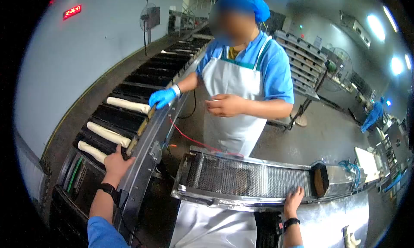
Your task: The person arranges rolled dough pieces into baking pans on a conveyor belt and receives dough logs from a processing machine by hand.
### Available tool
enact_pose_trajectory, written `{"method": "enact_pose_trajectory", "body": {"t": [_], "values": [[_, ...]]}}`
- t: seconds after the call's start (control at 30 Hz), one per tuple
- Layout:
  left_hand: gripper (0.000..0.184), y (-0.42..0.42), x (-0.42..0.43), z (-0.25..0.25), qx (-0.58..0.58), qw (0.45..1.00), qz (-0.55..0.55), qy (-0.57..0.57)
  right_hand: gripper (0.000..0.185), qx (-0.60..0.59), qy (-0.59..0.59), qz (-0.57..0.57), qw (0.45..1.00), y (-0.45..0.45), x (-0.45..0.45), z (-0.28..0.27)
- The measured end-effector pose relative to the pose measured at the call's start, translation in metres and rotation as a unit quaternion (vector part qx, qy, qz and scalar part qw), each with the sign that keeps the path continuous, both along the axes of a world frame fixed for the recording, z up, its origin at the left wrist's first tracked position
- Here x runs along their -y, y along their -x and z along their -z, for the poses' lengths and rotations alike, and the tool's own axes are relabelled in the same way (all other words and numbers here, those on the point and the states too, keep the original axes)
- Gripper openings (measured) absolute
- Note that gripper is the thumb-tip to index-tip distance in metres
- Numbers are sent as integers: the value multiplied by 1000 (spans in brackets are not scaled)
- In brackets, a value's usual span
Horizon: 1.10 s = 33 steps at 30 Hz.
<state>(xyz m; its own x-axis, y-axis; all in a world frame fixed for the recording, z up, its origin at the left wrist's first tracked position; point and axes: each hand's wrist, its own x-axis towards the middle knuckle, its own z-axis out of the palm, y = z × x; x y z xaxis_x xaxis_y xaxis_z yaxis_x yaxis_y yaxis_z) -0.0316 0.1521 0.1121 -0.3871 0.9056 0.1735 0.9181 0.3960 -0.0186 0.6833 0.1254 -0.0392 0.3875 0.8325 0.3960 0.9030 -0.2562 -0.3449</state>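
Three long pale dough rolls [128, 105] in black rectangular trays [113, 117]

Nearest roll [91, 151]: end hidden behind left hand [116, 164], fingers spread, holding nothing, index at middle roll's [105, 133] end. Right hand [294, 199]: fingers bent over near rim of silver mesh conveyor [246, 179]; grip, cannot tell. Shiny steel worktop [330, 218]: cut off below. Grey floor [327, 140], pale wall [86, 54].

Our left hand [116, 164] at pale dough rolls [108, 134], black trays [113, 115] beneath, our right hand [294, 199] on a mesh conveyor [241, 179], a co-worker [235, 84] opposite

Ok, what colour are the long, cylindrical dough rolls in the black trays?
The dough rolls are pale cream, clearest in the head view.
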Motion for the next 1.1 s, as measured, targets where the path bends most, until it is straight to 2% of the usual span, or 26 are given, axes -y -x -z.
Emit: {"method": "enact_pose_trajectory", "body": {"t": [0.07,0.13,0.2,0.5,0.67,0.77,0.83,0.9,0.97,1.0,1.03,1.1], "values": [[86,3,2,5,7,998,34,-52,63,-1,-3,22,1000,2,-6,-10],[83,2,2,3,-2,999,22,-45,65,1,-2,21,1000,1,-13,-17],[76,3,0,1,-15,999,-5,-37,64,43,-18,45,998,-2,-15,-19],[56,22,2,8,-102,994,42,-8,55,59,-37,110,991,-16,-29,-13],[47,32,8,11,-146,984,102,-33,56,77,-13,75,994,-4,-31,-27],[44,47,5,21,-120,984,121,-46,56,90,8,60,994,6,-34,-41],[44,46,2,19,-120,984,119,-55,55,166,-23,62,984,17,-37,-51],[43,44,5,18,-119,985,114,-58,54,192,8,39,981,9,-39,-53],[44,44,3,16,-145,983,102,-42,53,237,240,-21,941,5,-44,-56],[44,52,1,21,-137,981,128,-45,45,289,286,-33,913,7,-49,-65],[44,52,-2,20,-138,981,125,-51,35,280,311,-66,906,-2,-54,-66],[45,46,-4,18,-122,989,78,-19,32,289,302,-42,908,-18,-52,-65]]}}
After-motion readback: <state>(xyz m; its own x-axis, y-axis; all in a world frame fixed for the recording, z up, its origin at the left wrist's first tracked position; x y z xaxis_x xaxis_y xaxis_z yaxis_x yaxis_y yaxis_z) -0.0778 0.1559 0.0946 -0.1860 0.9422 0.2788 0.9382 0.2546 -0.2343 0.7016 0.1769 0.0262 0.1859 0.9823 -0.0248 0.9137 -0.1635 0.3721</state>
